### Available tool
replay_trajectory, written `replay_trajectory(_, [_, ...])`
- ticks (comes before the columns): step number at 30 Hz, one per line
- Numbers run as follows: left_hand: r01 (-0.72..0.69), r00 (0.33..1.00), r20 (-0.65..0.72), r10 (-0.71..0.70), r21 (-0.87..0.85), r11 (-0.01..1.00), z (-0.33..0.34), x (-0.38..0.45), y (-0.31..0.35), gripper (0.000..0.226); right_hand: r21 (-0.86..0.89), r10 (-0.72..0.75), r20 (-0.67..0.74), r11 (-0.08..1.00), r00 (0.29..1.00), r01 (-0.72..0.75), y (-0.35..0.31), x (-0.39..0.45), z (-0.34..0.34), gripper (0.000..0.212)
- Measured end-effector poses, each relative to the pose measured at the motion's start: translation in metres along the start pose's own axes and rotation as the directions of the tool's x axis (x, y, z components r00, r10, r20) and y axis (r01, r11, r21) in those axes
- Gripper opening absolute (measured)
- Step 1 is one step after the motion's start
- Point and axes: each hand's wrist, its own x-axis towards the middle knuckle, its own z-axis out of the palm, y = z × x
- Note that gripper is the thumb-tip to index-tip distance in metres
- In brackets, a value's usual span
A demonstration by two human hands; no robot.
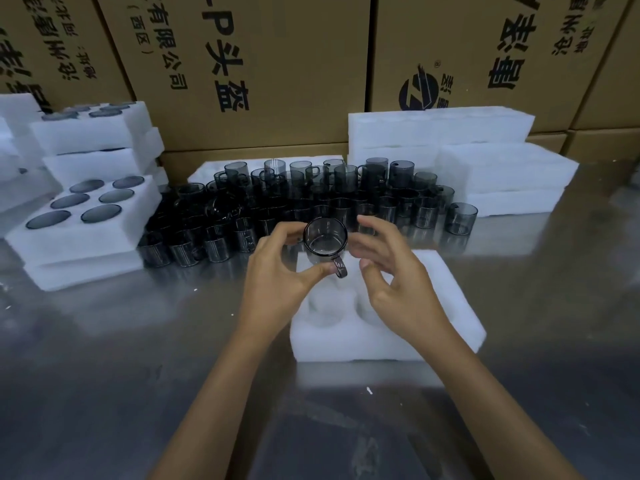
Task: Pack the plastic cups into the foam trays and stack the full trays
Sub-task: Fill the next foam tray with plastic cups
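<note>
Smoky grey plastic, see-through, that's the cup (325,241) I've got up in the air right over the far end of the tray (429,327), mouth tipped toward me and the handle pointing down at the near side. My left hand (277,289) has it: thumb curled under by the handle, fingers wrapped up round the left of the rim, so a proper pinch on it. My right hand (394,282) is just beside the cup on the right with the fingers loosely bent and spread; it looks like it isn't holding anything, though whether a fingertip brushes the cup I can't tell. The tray under my hands is white foam with round pockets, sitting on the steel table (138,358), and the pockets I can see have nothing in them. Further back there's a big crowd of cups (311,199) standing packed together across the middle of the table. Off to the left is a full tray (83,233) with six cups sunk into it, resting on another foam slab, and more filled trays stacked behind that (90,133). On the far right there's a pile of foam trays (485,157), and behind everything a wall of cardboard boxes (277,64) with printed lettering.
</note>
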Motion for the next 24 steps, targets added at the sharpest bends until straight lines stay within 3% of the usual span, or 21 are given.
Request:
replay_trajectory(4, [0.095, 0.995, 0.042, -0.095, 0.011, 0.995, 0.005, -0.001, -0.013, 0.055, -0.105, 0.124, 0.161, 0.989, 0.979, -0.108, 0.005, 0.001, -0.001, 0.061])
replay_trajectory(9, [0.188, 0.977, 0.112, -0.179, -0.079, 0.979, 0.005, 0.001, -0.025, 0.051, -0.200, 0.148, 0.227, 0.974, 0.963, -0.103, 0.005, 0.001, 0.001, 0.061])
replay_trajectory(15, [0.202, 0.955, 0.226, -0.190, -0.032, 0.979, -0.002, 0.002, -0.019, 0.052, -0.139, 0.230, 0.250, 0.970, 0.940, -0.200, 0.007, 0.001, -0.009, 0.047])
replay_trajectory(20, [0.210, 0.940, 0.257, -0.224, 0.081, 0.974, -0.005, -0.001, -0.021, 0.049, -0.322, 0.164, 0.205, 0.942, 0.965, -0.091, 0.004, -0.001, -0.005, 0.040])
replay_trajectory(24, [0.316, 0.882, 0.396, -0.258, -0.090, 0.945, -0.019, 0.000, -0.024, 0.044, -0.400, 0.125, 0.163, 0.915, 0.979, -0.050, 0.002, -0.004, -0.004, 0.037])
